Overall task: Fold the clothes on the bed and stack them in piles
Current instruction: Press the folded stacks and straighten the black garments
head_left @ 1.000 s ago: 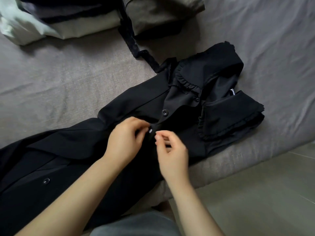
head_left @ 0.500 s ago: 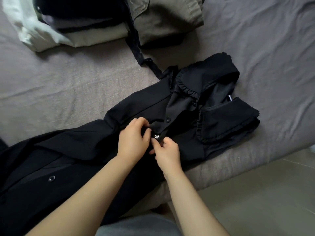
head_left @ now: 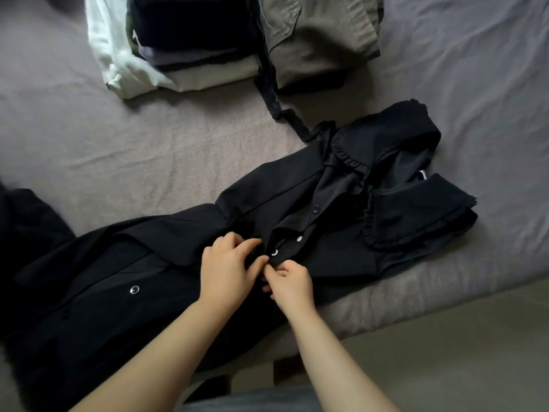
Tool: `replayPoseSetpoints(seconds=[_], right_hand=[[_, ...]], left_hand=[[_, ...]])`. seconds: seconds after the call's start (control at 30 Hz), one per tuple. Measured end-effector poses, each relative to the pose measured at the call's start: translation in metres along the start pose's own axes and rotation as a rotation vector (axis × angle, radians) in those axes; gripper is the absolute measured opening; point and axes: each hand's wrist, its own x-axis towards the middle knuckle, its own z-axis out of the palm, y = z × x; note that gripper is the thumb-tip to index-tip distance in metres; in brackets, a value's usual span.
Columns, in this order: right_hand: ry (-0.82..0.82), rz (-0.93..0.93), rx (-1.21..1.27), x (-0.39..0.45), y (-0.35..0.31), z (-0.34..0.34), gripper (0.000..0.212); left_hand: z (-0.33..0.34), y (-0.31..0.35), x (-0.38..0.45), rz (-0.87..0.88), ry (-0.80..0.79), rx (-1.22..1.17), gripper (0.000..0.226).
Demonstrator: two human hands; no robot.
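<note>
Both hands [head_left: 255, 270] pinch the black dress's [head_left: 184, 242] snap placket.

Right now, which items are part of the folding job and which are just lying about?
In the job:
- black dress, spread on the bed, both hands at its snaps
- left hand, pinching the placket
- right hand, pinching the placket
- folded stack
- olive garment, folded

Lying about:
- bed sheet
- floor

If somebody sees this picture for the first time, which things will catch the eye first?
First, the long black garment spread across the grey bed, with the left hand and right hand pinching its front near a silver snap. Behind it, folded piles stand at the far edge.
</note>
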Motion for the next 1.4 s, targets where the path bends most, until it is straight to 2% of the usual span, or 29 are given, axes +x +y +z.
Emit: replayPoseSetpoints(seconds=[0.03,0.1,0.17,0.23,0.27,0.33,0.5,0.6,0.77,0.8,0.93,1.0,1.07,1.23,1.4], right_hand=[[0.063,-0.006,-0.011,0.0,-0.001,0.004,0.033],[0.289,-0.068,-0.114,-0.001,-0.003,0.007,0.031],[0.45,-0.259,-0.229,-0.007,-0.004,0.006,0.022],[0.402,-0.438,-0.358,-0.01,-0.003,0.007,0.012],[0.366,-0.456,-0.398,-0.008,-0.002,0.009,0.017],[0.369,-0.398,-0.354,-0.002,-0.003,0.012,0.02],[0.444,-0.242,-0.239,0.005,-0.012,0.027,0.009],[0.421,-0.199,-0.084,0.001,-0.016,0.027,0.007],[0.243,-0.105,0.326,-0.012,-0.025,0.018,0.015],[0.249,-0.108,0.332,-0.014,-0.026,0.018,0.015],[0.453,-0.068,0.277,-0.021,-0.026,0.018,0.021],[0.386,0.037,0.514,-0.026,-0.031,0.016,0.008],[0.28,0.114,0.685,-0.03,-0.035,0.013,0.009],[0.238,-0.007,0.612,-0.029,-0.04,0.013,0.013],[0.396,-0.068,0.121,-0.007,-0.022,0.029,0.019]], left_hand=[[0.004,0.006,0.006,0.004,0.015,-0.048,0.034],[0.012,0.017,0.017,0.009,0.022,-0.127,0.023],[0.015,0.025,0.025,0.02,-0.005,-0.162,0.017],[0.015,0.028,0.027,0.006,-0.038,-0.205,0.018],[0.014,0.027,0.027,0.0,-0.037,-0.228,0.017],[0.01,0.021,0.023,0.014,-0.013,-0.265,0.012],[0.007,0.003,0.016,0.088,0.002,-0.244,0.007],[0.005,0.001,0.014,0.1,-0.01,-0.265,0.011],[-0.004,0.005,0.013,0.057,-0.063,-0.379,0.011],[-0.007,0.006,0.014,0.048,-0.085,-0.389,0.011],[-0.022,0.012,0.015,-0.047,-0.145,-0.421,0.006],[-0.028,0.016,0.018,-0.107,-0.171,-0.452,0.006],[-0.032,0.019,0.021,-0.125,-0.213,-0.45,0.005],[-0.039,0.021,0.026,-0.156,-0.273,-0.424,0.012],[-0.043,0.02,0.026,-0.22,-0.271,-0.429,0.009]])
